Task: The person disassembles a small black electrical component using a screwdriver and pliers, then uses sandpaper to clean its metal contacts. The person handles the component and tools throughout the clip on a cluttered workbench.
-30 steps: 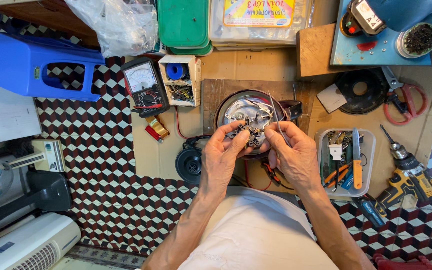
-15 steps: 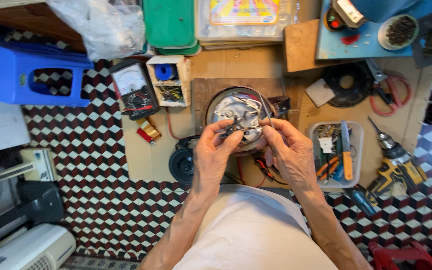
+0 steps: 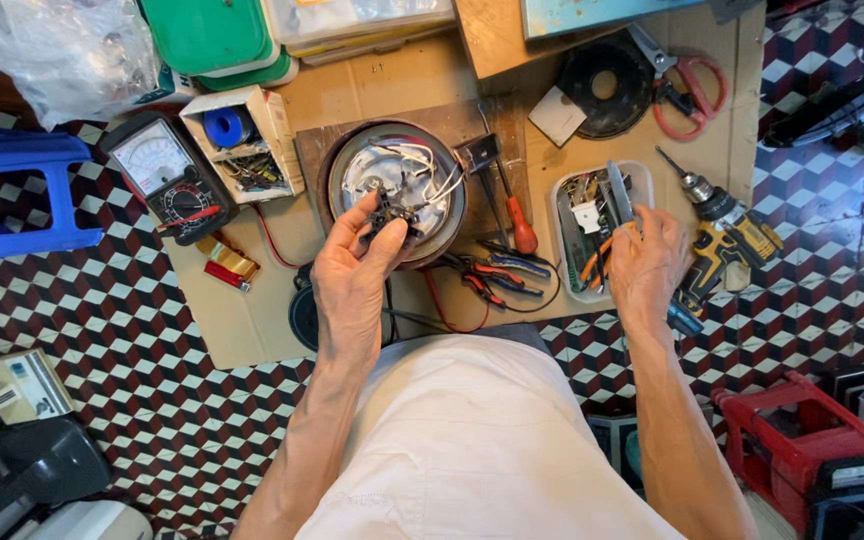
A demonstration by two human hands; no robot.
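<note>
**Left hand on the wired part, right hand in the tool tray**

I see my left hand [image 3: 352,285] raised over the round metal appliance base [image 3: 394,190], fingers pinched narrow around a small dark part [image 3: 389,215] that hangs on white wires [image 3: 414,165] coming out of the base. The part sits just above the base's lower rim, near the middle of the cardboard sheet [image 3: 392,80] that covers the work area.

My right hand [image 3: 647,265] is off to the side, over the clear plastic tray [image 3: 564,215]. Its fingers curl around an orange-handled tool [image 3: 600,262] lying in the tray; I cannot tell whether the hold is firm or the fingers only rest on it. A flat grey blade [image 3: 618,192] stands up out of the tray just above that hand.

Between the two hands lie a red-handled screwdriver [image 3: 518,225] and red-and-blue pliers [image 3: 497,275]. Just right of the tray lies a yellow and black drill [image 3: 727,235]. Left of the base stand a dial meter [image 3: 165,175] and a small open box [image 3: 242,140] with a blue roll in it. At the top right are a black ring [image 3: 602,90] and red-handled scissors [image 3: 687,80]. A blue stool [image 3: 12,195] sits on the checkered floor [image 3: 152,400] at far left.
</note>
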